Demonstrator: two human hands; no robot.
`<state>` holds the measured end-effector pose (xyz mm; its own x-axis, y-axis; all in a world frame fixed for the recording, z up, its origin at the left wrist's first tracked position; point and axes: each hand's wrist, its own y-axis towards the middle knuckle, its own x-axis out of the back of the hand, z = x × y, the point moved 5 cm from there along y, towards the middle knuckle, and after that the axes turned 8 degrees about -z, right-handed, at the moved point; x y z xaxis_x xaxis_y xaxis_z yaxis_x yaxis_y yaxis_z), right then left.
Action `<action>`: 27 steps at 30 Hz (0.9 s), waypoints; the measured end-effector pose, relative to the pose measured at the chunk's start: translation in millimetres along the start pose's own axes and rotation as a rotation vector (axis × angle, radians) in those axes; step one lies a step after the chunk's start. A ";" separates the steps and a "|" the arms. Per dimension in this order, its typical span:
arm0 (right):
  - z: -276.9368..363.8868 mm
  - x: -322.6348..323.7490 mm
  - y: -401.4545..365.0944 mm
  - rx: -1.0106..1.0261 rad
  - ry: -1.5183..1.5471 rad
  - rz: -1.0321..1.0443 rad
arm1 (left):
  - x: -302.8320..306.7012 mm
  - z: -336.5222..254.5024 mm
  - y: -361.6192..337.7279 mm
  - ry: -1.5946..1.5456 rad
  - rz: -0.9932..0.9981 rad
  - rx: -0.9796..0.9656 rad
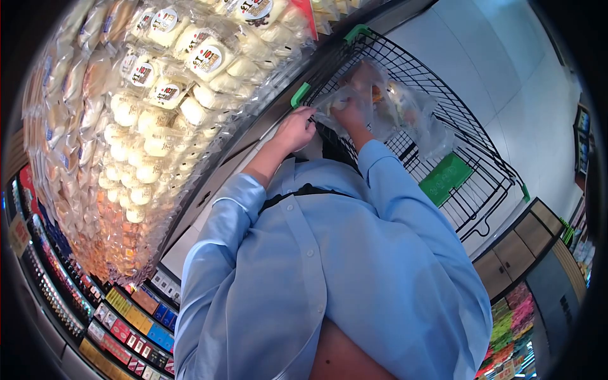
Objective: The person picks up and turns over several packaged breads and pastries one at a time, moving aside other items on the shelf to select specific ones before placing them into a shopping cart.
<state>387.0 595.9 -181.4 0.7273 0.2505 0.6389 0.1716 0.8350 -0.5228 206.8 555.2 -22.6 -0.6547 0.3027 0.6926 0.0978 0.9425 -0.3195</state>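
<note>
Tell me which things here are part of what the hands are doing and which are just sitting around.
In hand: right hand gripping the clear plastic bag; left hand beside it; shopping cart beneath.
Just around: packs of pale buns; green placard; small boxes on lower shelves.

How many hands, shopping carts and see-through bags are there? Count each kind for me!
Hands: 2, the left hand at the cart's handle and the right hand gripping the bag
Shopping cart: 1
Clear plastic bag: 1
Total: 4
</note>
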 end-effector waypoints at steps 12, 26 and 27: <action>-34.6 3.6 -5.2 0.091 -0.057 -0.011 | 6.8 -2.2 -1.3 0.010 -0.023 0.071; 15.1 13.0 -28.6 0.207 0.226 0.307 | 7.5 1.4 -18.8 -0.037 0.020 0.091; 9.5 13.9 -27.2 0.169 0.241 0.332 | 5.5 4.0 -20.3 -0.034 0.008 0.088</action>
<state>386.1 581.4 -153.0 0.8622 0.4139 0.2921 -0.1938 0.8022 -0.5648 198.2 537.2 -14.9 -0.6794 0.3036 0.6680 0.0380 0.9238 -0.3811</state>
